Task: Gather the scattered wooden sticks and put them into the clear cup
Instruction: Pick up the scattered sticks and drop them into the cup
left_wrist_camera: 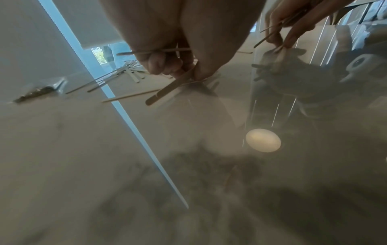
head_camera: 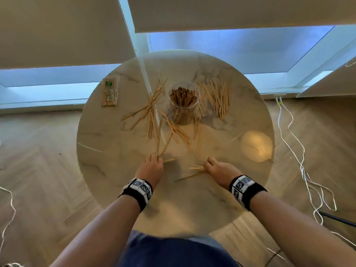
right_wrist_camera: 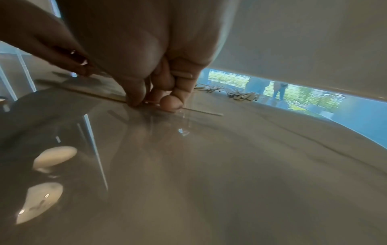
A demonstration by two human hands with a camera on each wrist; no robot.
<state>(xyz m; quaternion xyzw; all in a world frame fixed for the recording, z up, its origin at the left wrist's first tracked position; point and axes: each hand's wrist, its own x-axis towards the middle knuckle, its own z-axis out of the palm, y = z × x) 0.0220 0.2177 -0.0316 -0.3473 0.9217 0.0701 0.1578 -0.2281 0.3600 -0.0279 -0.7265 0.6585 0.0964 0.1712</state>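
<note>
The clear cup [head_camera: 184,102] stands mid-table with several wooden sticks upright inside. Loose sticks lie in a fan to its left [head_camera: 152,110], a pile to its right [head_camera: 216,97], and a scatter in front [head_camera: 179,132]. My left hand [head_camera: 157,158] is at the near end of that scatter, and its curled fingers [left_wrist_camera: 165,66] grip a few sticks [left_wrist_camera: 167,90]. My right hand [head_camera: 209,165] is low on the table to the right. It holds sticks [head_camera: 196,167] in its curled fingers, and its fingertips [right_wrist_camera: 138,97] pinch a thin stick [right_wrist_camera: 201,111] lying on the surface.
The round glossy marble table [head_camera: 115,170] reflects a ceiling lamp [head_camera: 257,146] at its right. A wrapped packet of sticks [head_camera: 109,92] lies at the far left. White cables [head_camera: 294,143] trail over the wooden floor on the right. Window blinds hang beyond the table.
</note>
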